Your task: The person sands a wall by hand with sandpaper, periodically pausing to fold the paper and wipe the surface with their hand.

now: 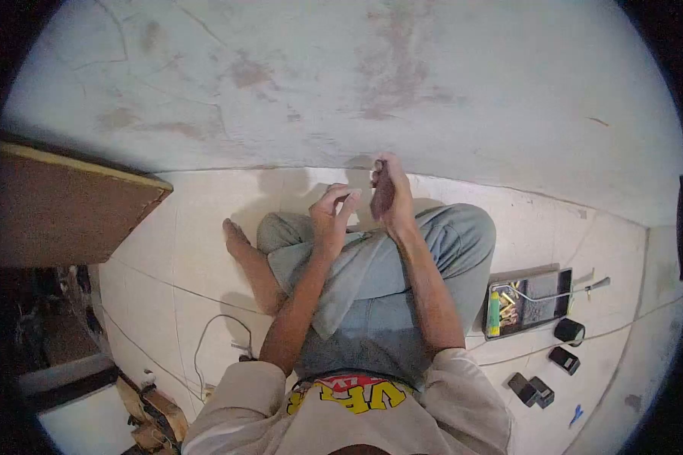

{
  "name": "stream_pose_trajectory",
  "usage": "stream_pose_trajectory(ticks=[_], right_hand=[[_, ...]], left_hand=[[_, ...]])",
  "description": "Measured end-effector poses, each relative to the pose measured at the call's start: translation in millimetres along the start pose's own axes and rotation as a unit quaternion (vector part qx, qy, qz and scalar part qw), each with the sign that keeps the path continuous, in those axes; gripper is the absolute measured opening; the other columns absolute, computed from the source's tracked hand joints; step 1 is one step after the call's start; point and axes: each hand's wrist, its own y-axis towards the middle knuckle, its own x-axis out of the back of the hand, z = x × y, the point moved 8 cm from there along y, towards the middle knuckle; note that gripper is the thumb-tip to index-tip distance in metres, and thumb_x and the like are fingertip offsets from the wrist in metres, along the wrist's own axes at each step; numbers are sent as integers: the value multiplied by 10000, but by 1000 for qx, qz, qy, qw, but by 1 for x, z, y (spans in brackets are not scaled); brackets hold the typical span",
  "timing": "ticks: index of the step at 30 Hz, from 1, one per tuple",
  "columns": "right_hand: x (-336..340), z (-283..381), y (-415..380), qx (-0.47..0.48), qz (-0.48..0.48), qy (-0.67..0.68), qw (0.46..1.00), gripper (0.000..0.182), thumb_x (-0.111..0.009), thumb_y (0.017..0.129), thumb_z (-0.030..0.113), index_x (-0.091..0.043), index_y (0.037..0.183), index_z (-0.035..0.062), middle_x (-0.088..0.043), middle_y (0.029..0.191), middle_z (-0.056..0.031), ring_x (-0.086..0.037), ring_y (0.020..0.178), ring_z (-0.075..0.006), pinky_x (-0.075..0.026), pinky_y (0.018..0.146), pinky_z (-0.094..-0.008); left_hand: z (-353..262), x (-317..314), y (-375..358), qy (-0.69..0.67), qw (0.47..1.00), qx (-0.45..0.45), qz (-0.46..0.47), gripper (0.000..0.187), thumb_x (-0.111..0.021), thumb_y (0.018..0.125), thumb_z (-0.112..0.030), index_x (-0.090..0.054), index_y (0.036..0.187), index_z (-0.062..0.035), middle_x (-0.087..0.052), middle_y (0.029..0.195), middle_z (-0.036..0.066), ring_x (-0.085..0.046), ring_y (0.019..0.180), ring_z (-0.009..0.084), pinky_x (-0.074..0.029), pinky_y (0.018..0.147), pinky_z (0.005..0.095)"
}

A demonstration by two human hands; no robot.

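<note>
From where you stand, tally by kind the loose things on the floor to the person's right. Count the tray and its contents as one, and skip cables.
Tray: 1
Small dark box-like pieces: 3
Round black object: 1
Small blue item, too small to identify: 1
Total: 6

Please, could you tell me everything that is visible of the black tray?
The tray is shallow, rectangular, perhaps plastic, with raised sides. It sits slightly turned on the pale floor, right of the person's legs. Inside, at left, are a green tube-like item and small brass-coloured pieces. A bent metal rod crosses it, reaching past the right side.
</note>
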Motion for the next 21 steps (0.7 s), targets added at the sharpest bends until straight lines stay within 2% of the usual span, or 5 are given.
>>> stream_pose_trajectory(ticks=[2,5,13,14,21], right_hand=[[-9,11,-2,87,17,-314,945,243,-553,913,204,-581,1067,19,-456,943,-52,-434,834,-164,-383,746,-282],[-27,17,-12,154,22,-413,897,187,-616,859,65,-577,1021,-21,-399,897,-14,-404,786,-96,-351,714,-222],[-38,34,-20,189,52,-503,842,208,-651,814,67,-621,1010,4,-428,928,-94,-450,846,-201,-380,745,-285],[-39,34,-20,190,48,-543,816,240,-665,801,105,-647,1022,17,-473,965,-150,-492,890,-279,-409,801,-344],[-39,31,-20,202,57,-544,812,252,-691,768,105,-652,1004,25,-484,988,-158,-498,941,-305,-407,809,-372]], left_hand=[[25,4,-1,-110,987,112,-17,71,-613,868,-61,-645,886,-1,-600,859,40,-544,806,141,-433,746,261],[31,2,2,-152,979,134,16,116,-567,906,-81,-626,906,19,-576,851,24,-535,773,117,-437,737,253],[46,4,2,-331,926,180,-29,211,-611,893,-152,-642,1007,23,-607,848,15,-537,731,103,-442,668,259],[46,4,2,-331,926,179,-30,211,-611,893,-152,-642,1007,23,-607,848,15,-537,731,103,-442,668,259],[48,4,-2,-281,938,200,-37,185,-603,899,-149,-660,976,9,-600,801,6,-520,728,80,-418,665,238]])
